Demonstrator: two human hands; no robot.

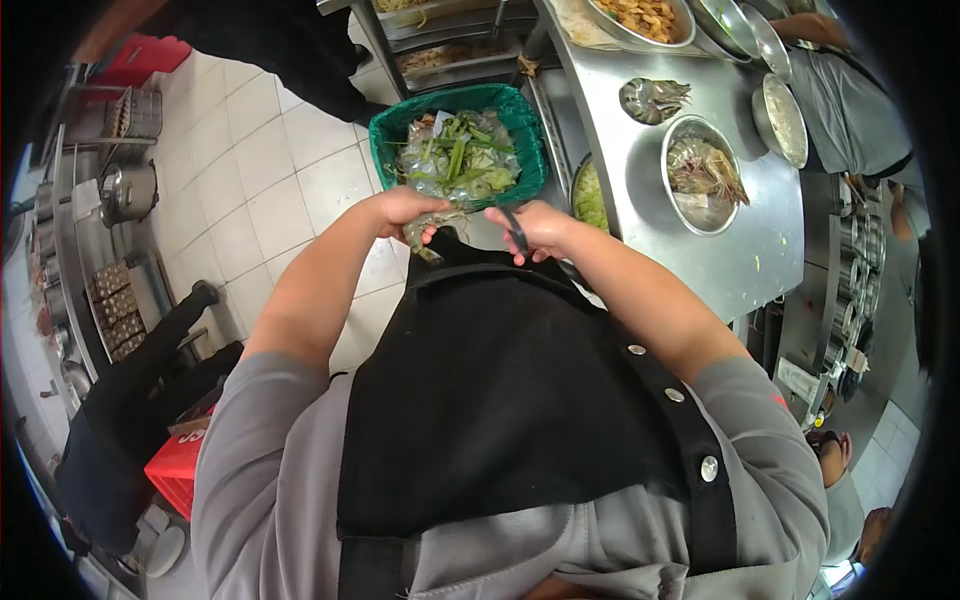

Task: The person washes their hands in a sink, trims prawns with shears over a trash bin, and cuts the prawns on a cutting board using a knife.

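A raw prawn (422, 236) hangs from the fingers of my left hand (402, 206), which is closed around it just below the bin. My right hand (546, 228) grips scissors by their black handle (515, 234), with the blades pointing toward the prawn. Right beyond both hands stands a waste bin lined with a green bag (383, 128), holding green vegetable trimmings (462, 150) and clear plastic. On the steel table to the right, a metal bowl (716, 222) contains more prawns (702, 168). Several peeled-looking or whole grey prawns (652, 100) lie on the tabletop behind it.
The steel table (740, 262) has its edge close to my right arm. Another metal bowl (778, 120) and a bowl of orange-brown food (640, 18) stand farther back. A container of shredded greens (588, 195) sits below the edge. People in dark clothes (270, 50) stand left; another person (845, 100) stands right.
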